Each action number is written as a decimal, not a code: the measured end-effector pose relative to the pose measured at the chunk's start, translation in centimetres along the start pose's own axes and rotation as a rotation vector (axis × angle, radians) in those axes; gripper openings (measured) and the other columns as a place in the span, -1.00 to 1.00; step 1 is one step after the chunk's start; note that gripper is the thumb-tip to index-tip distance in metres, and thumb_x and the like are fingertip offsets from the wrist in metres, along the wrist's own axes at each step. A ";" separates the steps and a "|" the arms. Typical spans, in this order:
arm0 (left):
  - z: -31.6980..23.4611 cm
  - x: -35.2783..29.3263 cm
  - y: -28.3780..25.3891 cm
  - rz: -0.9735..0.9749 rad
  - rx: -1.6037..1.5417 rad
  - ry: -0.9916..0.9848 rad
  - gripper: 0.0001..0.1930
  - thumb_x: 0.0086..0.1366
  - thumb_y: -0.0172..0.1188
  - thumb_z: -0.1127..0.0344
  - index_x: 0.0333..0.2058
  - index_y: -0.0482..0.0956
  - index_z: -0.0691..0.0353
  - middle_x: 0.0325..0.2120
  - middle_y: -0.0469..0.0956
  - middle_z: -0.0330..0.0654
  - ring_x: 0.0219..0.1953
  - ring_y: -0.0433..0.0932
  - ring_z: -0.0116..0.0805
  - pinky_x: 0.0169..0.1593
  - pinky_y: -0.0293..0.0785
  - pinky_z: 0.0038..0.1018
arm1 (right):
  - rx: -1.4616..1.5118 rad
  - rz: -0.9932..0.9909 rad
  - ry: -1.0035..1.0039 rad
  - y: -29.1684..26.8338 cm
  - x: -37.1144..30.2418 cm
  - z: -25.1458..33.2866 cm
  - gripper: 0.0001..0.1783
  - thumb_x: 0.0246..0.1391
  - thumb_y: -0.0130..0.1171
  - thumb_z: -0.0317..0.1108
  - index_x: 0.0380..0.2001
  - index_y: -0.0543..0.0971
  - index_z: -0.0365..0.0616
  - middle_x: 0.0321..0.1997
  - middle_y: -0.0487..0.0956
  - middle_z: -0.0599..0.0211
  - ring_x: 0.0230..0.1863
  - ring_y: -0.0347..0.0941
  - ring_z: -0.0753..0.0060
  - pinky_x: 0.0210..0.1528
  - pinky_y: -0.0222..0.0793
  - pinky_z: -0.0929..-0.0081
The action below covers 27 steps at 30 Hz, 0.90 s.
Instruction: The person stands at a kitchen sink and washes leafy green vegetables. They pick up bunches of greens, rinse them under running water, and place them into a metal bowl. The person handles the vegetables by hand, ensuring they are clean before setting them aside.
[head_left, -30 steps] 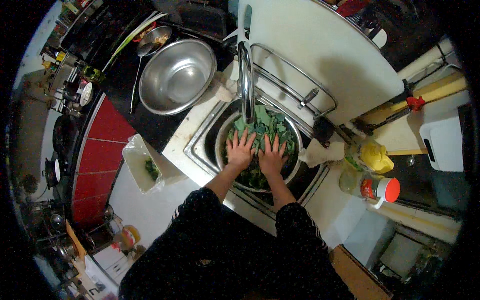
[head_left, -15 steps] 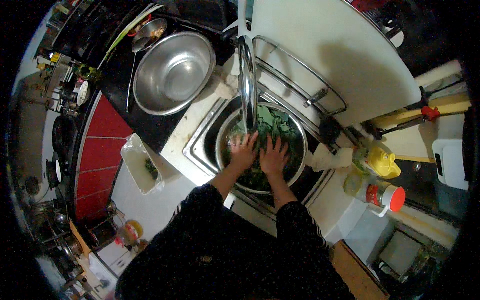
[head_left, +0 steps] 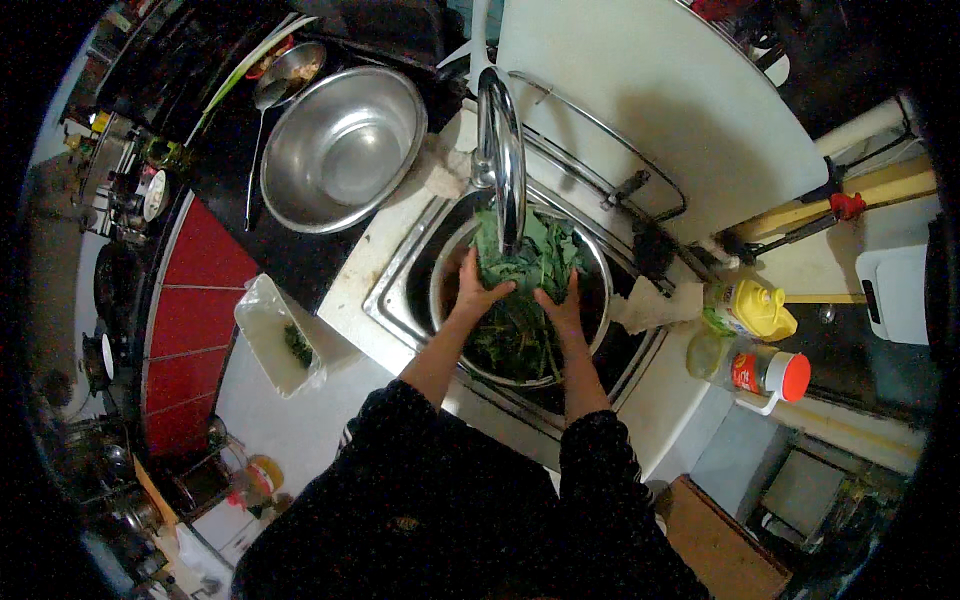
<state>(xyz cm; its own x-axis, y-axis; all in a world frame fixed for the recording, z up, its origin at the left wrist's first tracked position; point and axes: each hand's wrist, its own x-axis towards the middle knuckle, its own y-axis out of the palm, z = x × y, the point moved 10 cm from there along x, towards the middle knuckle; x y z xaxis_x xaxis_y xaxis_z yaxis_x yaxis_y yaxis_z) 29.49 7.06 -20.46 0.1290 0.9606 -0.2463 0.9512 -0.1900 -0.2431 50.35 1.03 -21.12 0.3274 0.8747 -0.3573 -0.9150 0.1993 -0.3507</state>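
Observation:
Leafy greens (head_left: pixel 535 258) are bunched between my two hands over a metal basin (head_left: pixel 437 290) set in the sink (head_left: pixel 385 303). My left hand (head_left: pixel 476 290) grips the bunch from its left side, thumb laid across the leaves. On the other side my right hand (head_left: pixel 564 303) holds it, thumb toward the middle. More dark stems and leaves lie lower in the basin, nearer to me. The chrome faucet (head_left: pixel 508 160) arches above the greens, its spout end just over the leaves. Whether water runs from it is hard to tell.
A large steel bowl (head_left: pixel 350 150) stands on the black counter at the left, beside a small bowl with a ladle (head_left: pixel 268 97). A lined bin (head_left: pixel 275 335) with green scraps is at lower left. A yellow-capped jug (head_left: pixel 760 308) and a red-lidded jar (head_left: pixel 790 378) stand at right.
My hands lay spread flat on the greens before. Now they have moved to the sides of the bunch, closed around it and gathered it up toward the faucet.

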 end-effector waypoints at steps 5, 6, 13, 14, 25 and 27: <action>-2.0 -1.1 2.2 0.168 -0.669 -0.175 0.06 -0.08 0.45 0.49 0.31 -0.11 0.25 0.14 0.25 -0.08 0.12 0.32 -0.30 0.14 0.28 -0.43 | 0.517 0.197 0.195 0.5 -2.2 1.7 0.08 -0.19 0.38 0.11 0.30 0.08 -0.12 0.26 0.24 0.16 0.23 0.21 0.20 0.25 0.11 0.28; -2.9 -1.1 2.3 0.195 -0.625 -0.149 0.04 -0.08 0.44 0.49 0.30 -0.08 0.25 0.15 0.24 -0.07 0.11 0.33 -0.31 0.13 0.29 -0.44 | 0.544 0.190 0.285 0.8 -2.1 0.3 0.01 -0.14 0.35 0.07 0.28 0.12 -0.14 0.24 0.27 0.17 0.20 0.23 0.21 0.23 0.13 0.29; -15.2 -4.4 0.0 -0.015 0.416 0.023 -0.04 -0.14 0.37 0.33 0.26 0.06 -0.08 -0.06 0.29 0.11 -0.03 0.40 0.15 0.01 0.41 -0.18 | 0.978 0.254 0.406 4.9 -1.3 -4.2 -0.25 0.02 0.15 0.08 0.18 0.30 -0.15 0.11 0.40 0.25 0.05 0.36 0.19 0.09 0.28 0.25; -15.1 -4.7 0.2 -0.026 0.454 0.015 -0.05 -0.13 0.36 0.33 0.26 0.06 -0.09 -0.04 0.27 0.12 -0.03 0.39 0.16 0.01 0.41 -0.18 | 1.025 0.271 0.398 5.8 -1.6 -3.7 -0.28 0.04 0.14 0.05 0.17 0.30 -0.16 0.11 0.40 0.24 0.05 0.36 0.20 0.09 0.28 0.26; -16.2 -9.4 7.0 0.207 0.405 0.351 -0.25 0.05 -0.01 0.64 0.27 0.04 0.18 0.18 0.14 0.31 0.02 0.33 0.31 0.01 0.39 -0.10 | 0.250 -0.108 0.118 -5.2 -1.4 -2.2 -0.44 0.13 -0.03 -0.31 0.22 0.25 -0.15 0.25 0.26 0.18 0.23 0.19 0.20 0.21 0.15 0.30; -16.9 -9.3 4.6 0.108 0.265 0.430 -0.28 0.05 -0.01 0.63 0.25 0.09 0.21 0.12 0.25 0.25 -0.02 0.40 0.22 -0.02 0.42 -0.16 | 0.453 -0.174 0.030 -5.7 -4.1 4.9 -0.39 0.13 -0.02 -0.27 0.27 0.21 -0.08 0.34 0.13 0.10 0.32 0.08 0.12 0.29 0.01 0.21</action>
<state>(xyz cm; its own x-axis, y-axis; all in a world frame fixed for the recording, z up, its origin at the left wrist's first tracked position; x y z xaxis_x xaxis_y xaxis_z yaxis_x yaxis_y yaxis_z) 37.41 0.69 -3.48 0.3793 0.9185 0.1115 0.8296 -0.2842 -0.4807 53.03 -1.52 -13.43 0.4856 0.7993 -0.3540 -0.8542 0.5200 0.0024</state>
